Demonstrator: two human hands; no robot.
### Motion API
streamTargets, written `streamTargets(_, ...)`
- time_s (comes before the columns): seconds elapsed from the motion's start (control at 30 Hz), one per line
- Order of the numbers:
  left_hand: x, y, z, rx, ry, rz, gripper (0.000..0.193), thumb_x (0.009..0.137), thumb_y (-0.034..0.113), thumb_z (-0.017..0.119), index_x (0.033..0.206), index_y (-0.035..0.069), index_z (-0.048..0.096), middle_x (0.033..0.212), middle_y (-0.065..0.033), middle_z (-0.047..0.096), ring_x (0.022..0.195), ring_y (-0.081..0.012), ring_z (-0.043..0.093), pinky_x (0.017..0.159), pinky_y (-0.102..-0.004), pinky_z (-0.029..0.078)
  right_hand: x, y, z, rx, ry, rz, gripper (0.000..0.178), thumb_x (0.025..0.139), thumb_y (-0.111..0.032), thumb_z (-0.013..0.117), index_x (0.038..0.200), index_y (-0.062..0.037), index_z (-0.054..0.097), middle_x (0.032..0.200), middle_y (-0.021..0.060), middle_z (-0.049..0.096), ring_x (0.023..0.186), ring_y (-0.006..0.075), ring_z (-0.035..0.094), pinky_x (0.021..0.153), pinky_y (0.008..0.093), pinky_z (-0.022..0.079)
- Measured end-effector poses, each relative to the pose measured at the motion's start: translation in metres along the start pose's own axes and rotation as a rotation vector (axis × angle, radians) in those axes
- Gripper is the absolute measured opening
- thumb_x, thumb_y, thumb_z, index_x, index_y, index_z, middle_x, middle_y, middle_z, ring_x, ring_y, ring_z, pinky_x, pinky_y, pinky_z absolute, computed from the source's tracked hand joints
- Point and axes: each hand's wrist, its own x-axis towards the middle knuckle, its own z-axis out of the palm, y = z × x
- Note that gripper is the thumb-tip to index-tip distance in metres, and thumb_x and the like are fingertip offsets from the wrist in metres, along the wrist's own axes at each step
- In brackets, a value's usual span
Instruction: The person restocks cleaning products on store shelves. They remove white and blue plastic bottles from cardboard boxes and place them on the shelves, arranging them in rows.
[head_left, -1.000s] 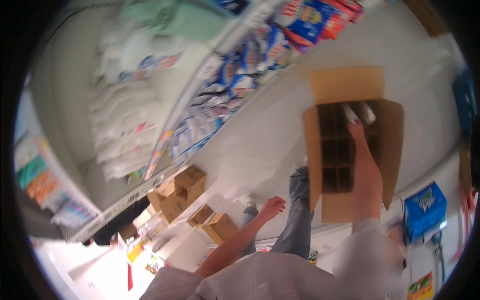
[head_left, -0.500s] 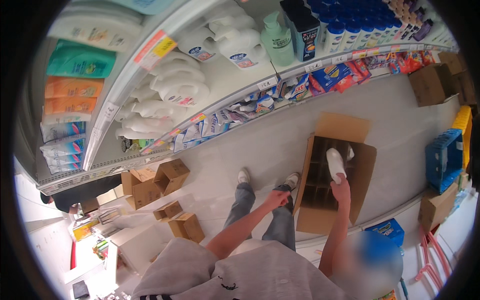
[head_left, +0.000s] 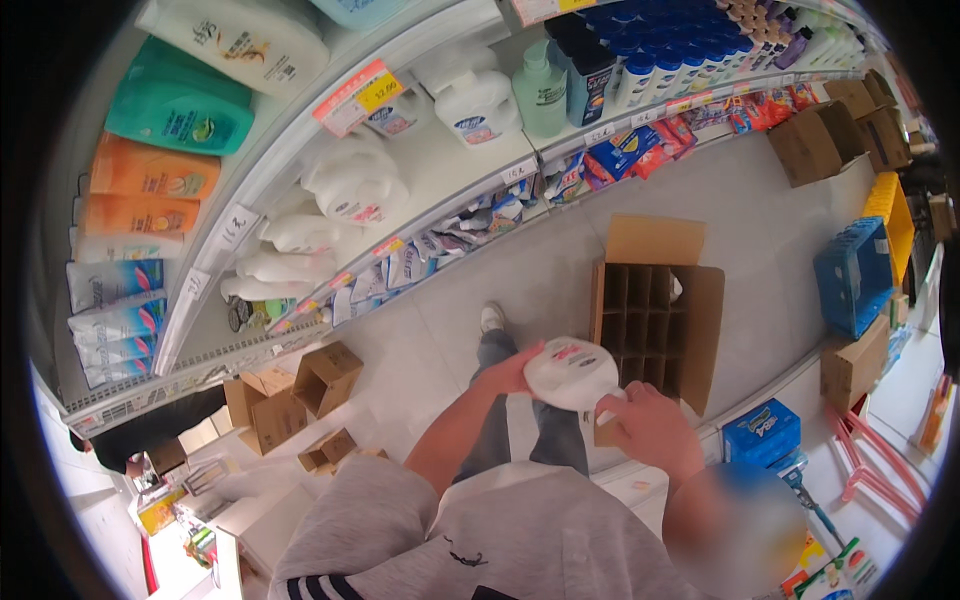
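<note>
A white detergent bottle [head_left: 572,374] with a pink-marked label is held tilted in front of my body. My left hand [head_left: 514,371] grips its wide base end. At the narrow cap end, my right hand [head_left: 645,424] has its fingers closed around the neck. Just beyond the right hand stands an open cardboard box [head_left: 708,350] with divided compartments. A white item [head_left: 676,289] sits in one far compartment; the others that I can see look bare. Similar white bottles [head_left: 352,180] lie on the shelf to the left.
Shelves [head_left: 440,215] of bottles and packets curve along the far side. Small open cartons [head_left: 328,378] stand on the floor at left, near a person in black [head_left: 150,425]. At right are a blue crate [head_left: 855,275], a yellow crate [head_left: 895,225], more cartons [head_left: 815,143] and a blue package [head_left: 763,432].
The white bottle has come out of the divided box toward my body. My left hand has moved from beside my leg onto the bottle's base, so both hands now hold it.
</note>
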Motion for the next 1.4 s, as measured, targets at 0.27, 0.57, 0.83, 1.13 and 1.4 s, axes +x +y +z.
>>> streamTargets(0.27, 0.006, -0.019, -0.051, -0.08, -0.131, 0.033, 0.063, 0.096, 0.053, 0.041, 0.142, 0.01, 0.038, 0.14, -0.0062, 0.048, 0.127, -0.0213, 0.047, 0.109, -0.0392, 0.035, 0.014, -0.023, 0.021, -0.089, -0.052, -0.019, 0.036, 0.07, -0.016, 0.065, 0.106, -0.017, 0.062, 0.095, 0.0177, 0.059, 0.09, 0.033, 0.058, 0.074, 0.0403, 0.051)
streamTargets(0.57, 0.045, -0.003, -0.039, -0.268, -0.181, 0.355, 0.059, 0.097, 0.047, 0.044, 0.143, 0.01, 0.036, 0.14, -0.006, 0.048, 0.128, -0.0213, 0.045, 0.109, -0.0396, 0.035, 0.059, 0.034, 0.085, 1.368, 0.622, -0.084, 0.111, 0.065, -0.037, 0.084, 0.15, -0.0068, 0.019, 0.142, 0.0176, 0.041, 0.132, 0.027, 0.041, 0.108, 0.0427, 0.032)
streamTargets(0.83, 0.034, 0.039, 0.033, 0.011, -0.186, 0.687, 0.065, 0.094, 0.05, 0.049, 0.144, 0.013, 0.034, 0.145, -0.0052, 0.041, 0.131, -0.023, 0.042, 0.109, -0.0424, 0.034, 0.08, 0.028, 0.123, 1.614, 1.077, -0.033, 0.115, 0.06, -0.039, 0.085, 0.147, -0.0024, 0.02, 0.142, 0.0172, 0.039, 0.133, 0.0284, 0.038, 0.11, 0.0444, 0.031)
streamTargets(1.13, -0.016, 0.167, 0.05, 0.625, 0.318, 0.793, 0.056, 0.096, 0.048, 0.047, 0.137, 0.011, 0.04, 0.127, -0.0071, 0.053, 0.116, -0.0198, 0.051, 0.095, -0.036, 0.044, 0.094, 0.05, 0.103, 1.671, 1.331, 0.454, 0.06, 0.076, 0.0, 0.07, 0.13, 0.0013, 0.042, 0.121, 0.0112, 0.054, 0.109, 0.0211, 0.055, 0.094, 0.0337, 0.045)
streamTargets(1.4, -0.095, 0.396, 0.039, 0.811, 0.79, 1.568, 0.079, 0.071, 0.016, 0.083, 0.131, -0.003, 0.036, 0.131, -0.0147, 0.048, 0.119, -0.0225, 0.05, 0.095, -0.0313, 0.044, 0.067, 0.068, 0.137, 1.37, 1.117, 0.638, 0.06, 0.069, -0.006, 0.078, 0.122, 0.0012, 0.052, 0.112, 0.0103, 0.06, 0.103, 0.019, 0.057, 0.09, 0.0341, 0.045)
